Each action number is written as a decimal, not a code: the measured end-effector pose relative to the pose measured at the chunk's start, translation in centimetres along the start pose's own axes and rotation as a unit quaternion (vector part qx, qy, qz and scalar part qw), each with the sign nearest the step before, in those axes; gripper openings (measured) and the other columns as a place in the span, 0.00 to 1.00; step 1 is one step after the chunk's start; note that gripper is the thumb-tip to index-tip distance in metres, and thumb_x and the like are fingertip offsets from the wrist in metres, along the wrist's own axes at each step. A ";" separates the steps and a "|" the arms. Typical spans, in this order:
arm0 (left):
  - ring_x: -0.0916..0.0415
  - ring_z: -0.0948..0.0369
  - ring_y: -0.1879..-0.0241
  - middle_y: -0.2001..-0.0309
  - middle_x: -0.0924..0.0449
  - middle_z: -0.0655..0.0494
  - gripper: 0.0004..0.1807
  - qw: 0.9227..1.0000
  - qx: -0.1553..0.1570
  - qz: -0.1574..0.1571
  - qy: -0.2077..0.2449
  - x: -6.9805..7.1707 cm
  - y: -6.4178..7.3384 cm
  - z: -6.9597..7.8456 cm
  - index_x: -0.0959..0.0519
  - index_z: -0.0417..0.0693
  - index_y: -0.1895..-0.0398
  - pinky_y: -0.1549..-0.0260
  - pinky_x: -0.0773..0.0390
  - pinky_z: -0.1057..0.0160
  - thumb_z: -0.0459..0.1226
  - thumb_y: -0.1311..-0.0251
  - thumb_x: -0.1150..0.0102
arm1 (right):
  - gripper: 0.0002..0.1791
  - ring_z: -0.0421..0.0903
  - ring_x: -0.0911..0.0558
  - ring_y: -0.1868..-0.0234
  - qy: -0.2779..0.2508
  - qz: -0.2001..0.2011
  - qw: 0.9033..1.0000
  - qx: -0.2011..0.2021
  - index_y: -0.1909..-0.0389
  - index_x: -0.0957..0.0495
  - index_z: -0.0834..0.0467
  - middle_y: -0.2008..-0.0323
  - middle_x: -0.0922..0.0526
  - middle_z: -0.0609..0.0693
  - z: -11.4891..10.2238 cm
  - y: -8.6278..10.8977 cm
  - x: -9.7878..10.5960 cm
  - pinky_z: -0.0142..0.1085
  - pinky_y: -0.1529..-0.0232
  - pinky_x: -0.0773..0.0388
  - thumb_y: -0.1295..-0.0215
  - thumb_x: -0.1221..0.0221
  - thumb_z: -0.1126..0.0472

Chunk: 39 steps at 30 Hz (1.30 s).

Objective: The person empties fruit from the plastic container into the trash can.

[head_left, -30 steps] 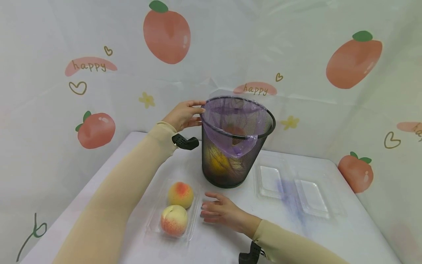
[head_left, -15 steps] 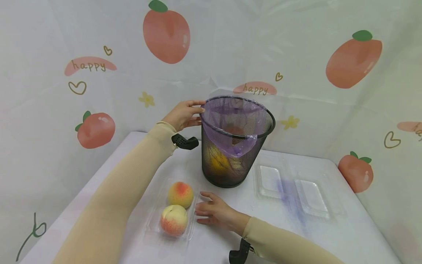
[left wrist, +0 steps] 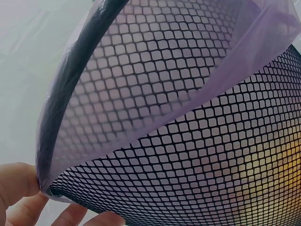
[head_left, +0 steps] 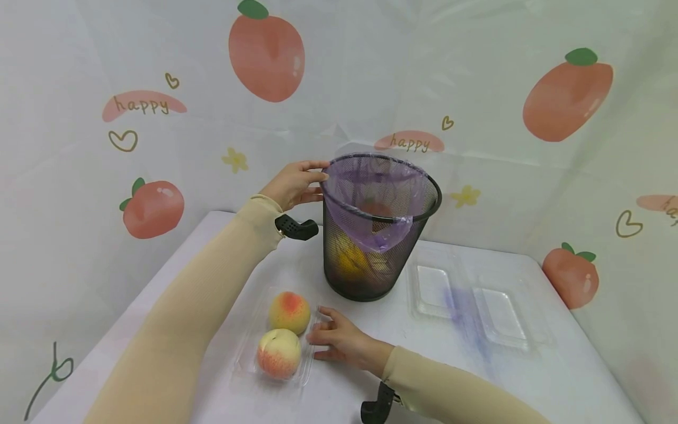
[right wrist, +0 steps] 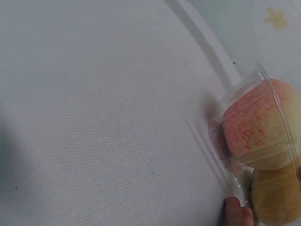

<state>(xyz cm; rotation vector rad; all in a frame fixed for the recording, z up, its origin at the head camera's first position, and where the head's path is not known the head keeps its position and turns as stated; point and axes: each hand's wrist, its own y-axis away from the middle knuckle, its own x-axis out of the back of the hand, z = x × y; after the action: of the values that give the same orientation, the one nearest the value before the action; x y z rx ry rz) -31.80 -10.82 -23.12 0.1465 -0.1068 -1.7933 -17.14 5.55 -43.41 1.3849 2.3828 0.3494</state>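
Observation:
My left hand [head_left: 293, 185] grips the left rim of a black mesh wastebasket [head_left: 365, 259], as the head view shows. A purple plastic bag [head_left: 365, 227] lines the basket and folds over its rim. In the left wrist view, thumb and fingers lie on either side of the rim [left wrist: 70, 84]. My right hand [head_left: 346, 341] is at the right edge of a clear plastic tray [head_left: 249, 353], its fingers bent loosely and spread. Two peaches sit in that tray, a yellow-orange peach [head_left: 289, 312] behind a pale pink-speckled peach [head_left: 279, 353]. Fingertips [right wrist: 233, 209] show beside the tray in the right wrist view.
Inside the basket, a yellow fruit [head_left: 351, 262] and a reddish round thing [head_left: 376, 209] show through the mesh and bag. Two clear plastic trays [head_left: 434, 288] lie on the white table [head_left: 402, 353] at right. A printed cloth backdrop [head_left: 339, 70] stands behind.
My right hand has moved left, from beside the tray of peaches to its right edge. The left hand and the basket have stayed in place.

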 end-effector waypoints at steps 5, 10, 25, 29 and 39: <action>0.27 0.55 0.49 0.37 0.34 0.52 0.25 1.000 0.003 0.002 -0.004 0.0 0.0 0.1 0.33 0.54 0.31 0.43 0.23 0.59 0.34 0.30 0.48 | 0.44 0.43 0.22 0.60 0.005 0.008 1.000 0.003 0.25 0.54 0.59 0.59 0.30 0.52 -0.1 0.0 -0.2 0.54 0.49 0.19 0.37 0.40 0.70; 0.27 0.54 0.46 0.37 0.34 0.51 0.25 1.000 0.005 0.003 -0.003 0.0 0.0 0.2 0.33 0.53 0.31 0.43 0.23 0.59 0.33 0.30 0.48 | 0.46 0.45 0.22 0.60 -0.003 -0.002 1.000 0.011 0.24 0.55 0.53 0.55 0.32 0.55 -0.3 0.1 -0.4 0.54 0.48 0.19 0.38 0.42 0.71; 0.27 0.54 0.46 0.35 0.35 0.51 0.26 1.000 0.006 0.002 -0.004 0.0 -0.1 0.1 0.34 0.54 0.30 0.43 0.23 0.59 0.33 0.30 0.49 | 0.48 0.46 0.22 0.61 -0.021 0.006 0.999 0.037 0.23 0.56 0.46 0.62 0.27 0.56 -0.8 0.4 -1.6 0.53 0.49 0.19 0.40 0.44 0.73; 0.27 0.55 0.48 0.36 0.35 0.50 0.26 1.000 0.006 -0.001 -0.003 0.0 -0.1 0.1 0.35 0.53 0.30 0.42 0.23 0.58 0.33 0.30 0.49 | 0.48 0.49 0.20 0.59 -0.027 0.008 0.999 0.025 0.23 0.55 0.43 0.56 0.28 0.60 -1.1 0.6 -1.6 0.56 0.52 0.18 0.40 0.43 0.71; 0.26 0.57 0.51 0.38 0.33 0.50 0.25 1.000 0.001 0.002 -0.015 -0.1 0.0 0.1 0.34 0.53 0.30 0.43 0.22 0.59 0.34 0.30 0.49 | 0.48 0.52 0.20 0.55 -0.061 -0.001 0.998 0.017 0.24 0.54 0.38 0.51 0.31 0.63 -1.0 0.7 -1.6 0.61 0.54 0.20 0.39 0.42 0.70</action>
<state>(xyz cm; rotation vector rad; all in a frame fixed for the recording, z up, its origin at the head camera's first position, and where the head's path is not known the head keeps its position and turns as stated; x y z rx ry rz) -31.81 -10.77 -23.02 0.1212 -0.1291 -1.7926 -16.27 4.45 -41.90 1.3770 2.3004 0.2189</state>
